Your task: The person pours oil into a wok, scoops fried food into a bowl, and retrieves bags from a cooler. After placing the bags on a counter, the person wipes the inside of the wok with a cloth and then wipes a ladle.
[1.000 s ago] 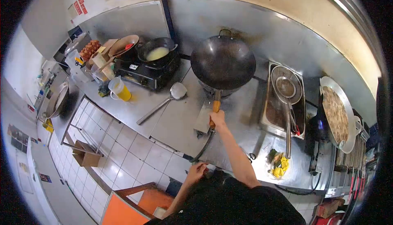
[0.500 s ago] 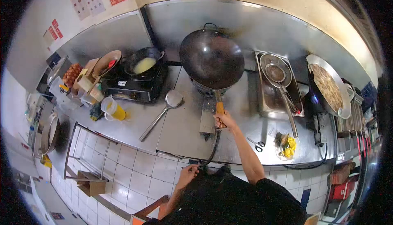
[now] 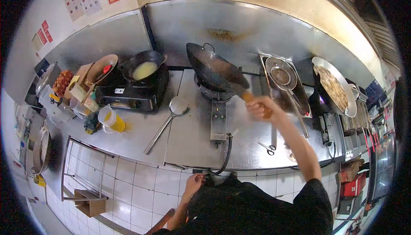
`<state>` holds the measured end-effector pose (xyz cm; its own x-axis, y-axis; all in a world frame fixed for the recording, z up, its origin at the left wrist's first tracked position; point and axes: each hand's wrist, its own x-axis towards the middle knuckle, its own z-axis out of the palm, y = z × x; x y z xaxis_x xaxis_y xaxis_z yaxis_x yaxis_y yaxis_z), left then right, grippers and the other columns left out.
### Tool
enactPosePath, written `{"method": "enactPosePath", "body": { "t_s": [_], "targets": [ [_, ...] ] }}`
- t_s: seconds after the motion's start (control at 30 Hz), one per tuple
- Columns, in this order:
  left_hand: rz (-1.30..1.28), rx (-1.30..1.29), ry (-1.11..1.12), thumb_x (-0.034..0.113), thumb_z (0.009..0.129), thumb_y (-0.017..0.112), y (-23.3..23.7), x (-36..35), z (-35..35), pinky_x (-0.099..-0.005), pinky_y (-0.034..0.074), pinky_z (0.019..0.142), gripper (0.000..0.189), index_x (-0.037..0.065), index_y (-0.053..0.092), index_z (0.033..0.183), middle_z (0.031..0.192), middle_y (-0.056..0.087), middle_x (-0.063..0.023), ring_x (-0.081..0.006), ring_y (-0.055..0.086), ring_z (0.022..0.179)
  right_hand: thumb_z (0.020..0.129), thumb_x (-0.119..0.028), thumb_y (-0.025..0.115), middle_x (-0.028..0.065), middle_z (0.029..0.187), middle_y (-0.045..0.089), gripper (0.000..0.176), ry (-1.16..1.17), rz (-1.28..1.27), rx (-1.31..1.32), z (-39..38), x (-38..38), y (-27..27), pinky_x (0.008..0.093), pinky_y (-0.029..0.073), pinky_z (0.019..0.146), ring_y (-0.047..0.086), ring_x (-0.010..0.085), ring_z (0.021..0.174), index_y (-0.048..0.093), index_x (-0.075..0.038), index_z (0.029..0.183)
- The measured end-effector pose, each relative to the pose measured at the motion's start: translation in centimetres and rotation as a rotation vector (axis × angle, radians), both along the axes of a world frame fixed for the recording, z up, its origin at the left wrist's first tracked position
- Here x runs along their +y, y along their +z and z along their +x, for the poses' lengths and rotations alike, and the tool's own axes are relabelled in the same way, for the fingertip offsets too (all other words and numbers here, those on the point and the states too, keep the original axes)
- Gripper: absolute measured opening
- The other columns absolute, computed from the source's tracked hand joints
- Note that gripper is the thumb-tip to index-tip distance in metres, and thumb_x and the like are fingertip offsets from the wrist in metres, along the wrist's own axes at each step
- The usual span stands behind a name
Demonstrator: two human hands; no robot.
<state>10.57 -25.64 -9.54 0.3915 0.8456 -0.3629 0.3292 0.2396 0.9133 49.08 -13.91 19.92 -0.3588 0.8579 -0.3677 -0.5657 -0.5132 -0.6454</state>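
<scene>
My right hand (image 3: 262, 108) is closed round the wooden handle of a dark wok (image 3: 216, 69). The wok is tilted on its side above a gas burner (image 3: 214, 90), its inside blackened and shiny; motion smears the handle end. Down by the counter's front edge, against the black clothing, my left hand (image 3: 195, 183) has its fingers curled together. What they hold, if anything, cannot be made out. A black hose (image 3: 227, 160) curves from the burner to the edge near that hand.
A ladle (image 3: 165, 128), a jug of yellow liquid (image 3: 113, 119) and a black stove with a pan (image 3: 144, 66) are on the left. Rightward are scissors (image 3: 269, 149), a steel tray (image 3: 305, 98) with strainers (image 3: 280, 76), and a large pan of brown food in liquid (image 3: 332, 85).
My right hand has swung the wok handle up and to the right. The wok has tipped from facing me to a steep slant, uncovering the burner. My left hand has hardly moved.
</scene>
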Motion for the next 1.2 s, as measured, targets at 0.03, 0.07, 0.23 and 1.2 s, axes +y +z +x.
{"method": "enactPosePath", "body": {
  "t_s": [0.03,0.07,0.23,1.2],
  "targets": [
    [0.015,0.024,0.002,0.025,0.093,0.055,0.4,-0.2,0.1,-0.0253,0.050,0.060,0.027,0.003,0.065,0.105,0.080,0.069,-0.0083,-0.0127,0.064,0.067,0.088,-0.010,0.055,-0.0052,0.061,0.042,0.010,-0.052,-0.101,-0.062,-0.3,-0.3,2.4,0.0173,0.031,0.036,0.038,0.0029,0.043,0.047,-0.004,0.083],
    [0.009,0.019,0.002,0.025,0.093,0.055,0.6,-0.3,-0.1,-0.0253,0.050,0.060,0.027,0.003,0.065,0.105,0.080,0.069,-0.0083,-0.0127,0.064,0.067,0.088,-0.010,0.055,-0.0044,0.061,0.042,0.012,-0.104,-0.200,-0.123,-0.5,-0.3,3.9,0.0177,0.032,0.035,0.038,0.0035,0.042,0.047,-0.004,0.081],
    [-0.036,-0.020,0.040,0.025,0.093,0.056,0.2,-0.6,-0.4,-0.0268,0.051,0.059,0.028,0.001,0.065,0.104,0.083,0.069,-0.0071,-0.0146,0.066,0.070,0.085,-0.008,0.057,-0.0011,0.061,0.047,0.013,0.010,-0.299,-0.309,1.5,1.1,6.2,0.0186,0.035,0.034,0.041,0.0055,0.042,0.047,-0.003,0.078],
    [0.129,0.332,0.031,0.036,0.085,0.059,-7.0,-0.2,-3.8,-0.0408,0.051,0.073,0.026,0.016,0.069,0.098,0.088,0.069,-0.0124,-0.0302,0.066,0.084,0.069,-0.013,0.066,0.0260,0.075,0.062,0.032,-0.473,0.335,-1.541,-2.9,1.2,-15.2,0.0457,0.048,0.066,0.063,0.0407,0.077,0.052,0.004,0.092]
  ]
}}
